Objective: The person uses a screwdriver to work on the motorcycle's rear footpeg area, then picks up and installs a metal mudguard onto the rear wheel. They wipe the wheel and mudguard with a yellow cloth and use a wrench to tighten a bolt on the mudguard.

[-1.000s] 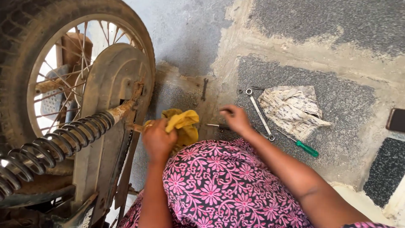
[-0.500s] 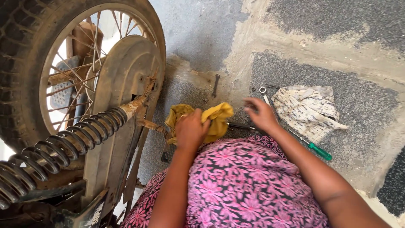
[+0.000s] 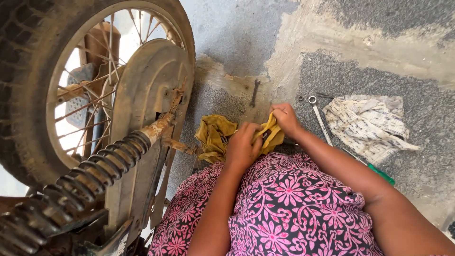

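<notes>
A yellow rag (image 3: 215,137) lies bunched in front of me, just above my pink flowered lap. My left hand (image 3: 242,146) is closed on its middle. My right hand (image 3: 286,118) pinches the rag's right end and pulls it up. Both hands sit close together over the concrete ground, right of the motorcycle's rear wheel (image 3: 57,90). What the rag may wrap is hidden.
The dusty chain cover (image 3: 147,95) and a rusty coil shock absorber (image 3: 95,170) stand at left. A small dark spanner (image 3: 255,92) lies on the ground. A ring spanner (image 3: 320,121), a printed white cloth (image 3: 369,125) and a green-handled screwdriver (image 3: 377,169) lie at right.
My right hand has come in from the ground near the ring spanner and taken hold of the rag's right end. The left hand stays on the rag. The view has shifted.
</notes>
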